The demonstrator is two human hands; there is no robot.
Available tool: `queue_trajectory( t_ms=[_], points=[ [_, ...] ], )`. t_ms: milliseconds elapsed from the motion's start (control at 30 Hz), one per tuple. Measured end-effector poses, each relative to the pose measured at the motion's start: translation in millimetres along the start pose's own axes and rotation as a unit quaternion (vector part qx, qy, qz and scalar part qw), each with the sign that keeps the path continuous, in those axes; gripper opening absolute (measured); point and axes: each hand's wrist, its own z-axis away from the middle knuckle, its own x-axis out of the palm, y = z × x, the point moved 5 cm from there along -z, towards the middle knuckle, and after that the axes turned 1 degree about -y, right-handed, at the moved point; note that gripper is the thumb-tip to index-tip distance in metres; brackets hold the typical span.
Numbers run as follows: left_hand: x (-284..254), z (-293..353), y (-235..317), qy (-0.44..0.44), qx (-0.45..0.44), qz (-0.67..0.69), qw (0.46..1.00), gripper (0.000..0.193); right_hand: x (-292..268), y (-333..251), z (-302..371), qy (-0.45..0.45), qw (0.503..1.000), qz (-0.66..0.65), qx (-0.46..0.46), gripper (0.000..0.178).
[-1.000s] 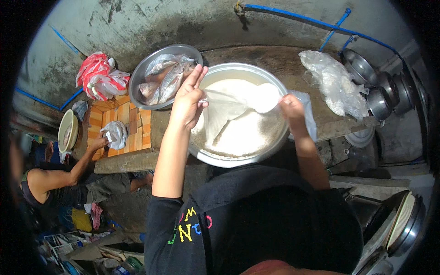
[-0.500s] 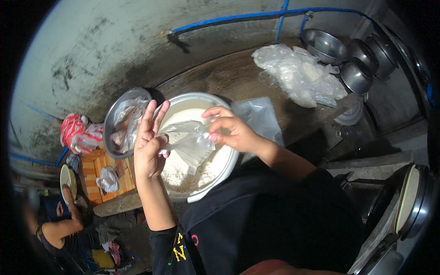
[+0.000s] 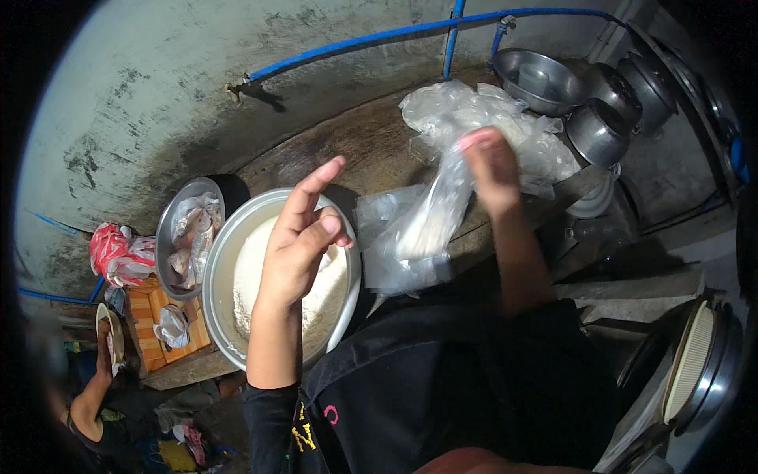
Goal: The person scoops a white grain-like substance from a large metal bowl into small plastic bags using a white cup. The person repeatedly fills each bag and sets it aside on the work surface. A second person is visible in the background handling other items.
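Observation:
My right hand [image 3: 491, 162], smeared by motion, grips the gathered top of a clear plastic bag [image 3: 434, 213]. White powder sits in the lower part of that bag, which hangs over flat clear plastic [image 3: 383, 217] lying on the counter. Above the big round basin [image 3: 217, 272], my left hand [image 3: 296, 241] is raised, holding nothing, its index finger stretched out and thumb apart. The other fingers are bent. White powder [image 3: 253, 253] fills much of the basin, partly hidden by my left hand and forearm.
At left stand a metal bowl [image 3: 164, 245] of bagged, meat-like pieces and a red-and-white bag [image 3: 118, 253]. Bags of white powder [image 3: 482, 110] lie at the back, near metal pots [image 3: 596, 134]. A blue pipe [image 3: 347, 47] runs along the wall. Another person [image 3: 91, 403] works lower left.
The bag has moved right, away from the basin, in my right hand. My left hand has come off the bag. The view has shifted, so the basin sits further left.

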Motion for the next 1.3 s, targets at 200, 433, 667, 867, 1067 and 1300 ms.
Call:
queue_trajectory(
  t_ms=[200, 433, 667, 867, 1067, 1300],
  points=[
    [-21.5, 7.8, -26.2, 0.039, -0.041, 0.084, 0.995, 0.046, -107.6, 5.8, -58.3, 0.251, 0.91, 0.307, -0.123, 0.017],
    [-43.8, 26.8, -63.0, 0.095, -0.083, 0.089, 0.988, 0.043, -191.8, 206.8, -63.1, 0.187, 0.847, 0.493, 0.063, 0.018],
    [-77.5, 67.7, -82.5, 0.218, -0.08, 0.075, 0.97, 0.042, -98.9, 153.2, 30.7, 0.25, 0.833, 0.482, -0.106, 0.028],
    [-78.9, 74.4, -96.4, 0.239, -0.092, 0.075, 0.964, 0.04, 45.0, 127.1, 121.1, -0.383, 0.897, 0.177, 0.13, 0.039],
    [-52.0, 63.6, -97.5, 0.162, -0.12, -0.089, 0.975, 0.039, 61.5, 123.7, 121.4, -0.501, 0.81, 0.306, 0.015, 0.021],
    [12.7, 33.6, -127.6, -0.108, 0.06, -0.415, 0.902, 0.029, 63.0, 35.8, 92.4, -0.651, 0.733, -0.085, 0.179, 0.013]
  ],
)
